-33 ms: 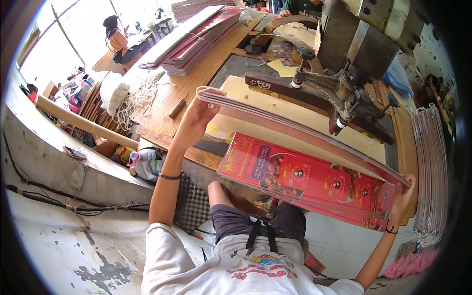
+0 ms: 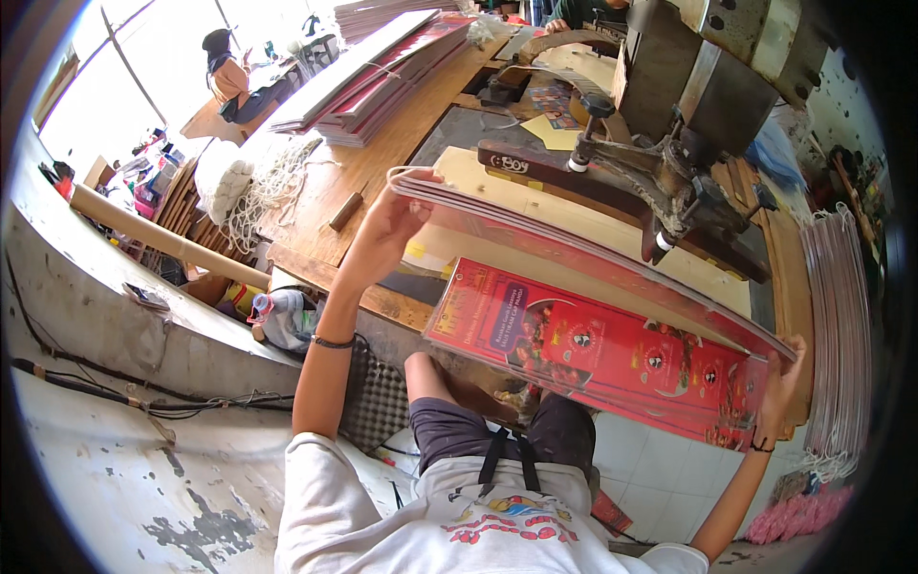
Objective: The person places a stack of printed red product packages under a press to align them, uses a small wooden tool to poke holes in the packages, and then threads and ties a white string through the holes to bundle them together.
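Grips red boards (image 2: 612,335) at opposite ends, with fingers of left hand (image 2: 392,228) and right hand (image 2: 784,376), above table (image 2: 337,180) edge. Note bottle (image 2: 262,306) at bag (image 2: 291,330); cannot tell whether inside.

Ahead of the held red printed panels (image 2: 602,349), a strip of bare cream board (image 2: 564,219) leaves a lane, blocked beyond by the dark bar (image 2: 608,198) and black knobs (image 2: 596,104). Left of the left hand (image 2: 390,230), bare wooden tabletop (image 2: 368,167) offers passage around 1 wooden block (image 2: 345,212), between tangled white string (image 2: 273,187) and 1 panel stack (image 2: 382,91). A strung bundle (image 2: 837,335) crowds the right hand's (image 2: 782,383) outer side.
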Demonstrator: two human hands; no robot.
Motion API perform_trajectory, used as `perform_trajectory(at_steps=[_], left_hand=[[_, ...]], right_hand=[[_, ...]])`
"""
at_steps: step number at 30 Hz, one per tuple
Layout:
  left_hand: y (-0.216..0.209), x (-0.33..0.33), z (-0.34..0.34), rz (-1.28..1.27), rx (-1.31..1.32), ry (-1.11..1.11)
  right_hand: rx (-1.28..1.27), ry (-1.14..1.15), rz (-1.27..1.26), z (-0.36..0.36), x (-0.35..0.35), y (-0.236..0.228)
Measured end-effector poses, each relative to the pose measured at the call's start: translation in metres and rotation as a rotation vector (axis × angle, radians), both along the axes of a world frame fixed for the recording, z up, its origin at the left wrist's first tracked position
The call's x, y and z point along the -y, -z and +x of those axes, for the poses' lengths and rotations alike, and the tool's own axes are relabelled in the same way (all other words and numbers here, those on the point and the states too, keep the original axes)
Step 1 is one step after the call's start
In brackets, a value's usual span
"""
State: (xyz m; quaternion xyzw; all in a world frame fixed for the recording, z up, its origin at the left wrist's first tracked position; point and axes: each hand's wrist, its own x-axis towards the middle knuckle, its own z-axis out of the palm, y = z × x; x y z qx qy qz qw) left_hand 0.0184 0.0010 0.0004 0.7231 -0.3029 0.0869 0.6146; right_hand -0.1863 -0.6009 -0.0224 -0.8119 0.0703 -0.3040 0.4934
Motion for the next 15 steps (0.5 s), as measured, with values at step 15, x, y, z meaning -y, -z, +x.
perform_trajectory(at_steps=[15], left_hand=[[0.028, 0.014, -0.022, -0.24, -0.056, -0.525]], right_hand=[[-0.134, 0.199, -0.17, 0.009, 0.012, 0.033]])
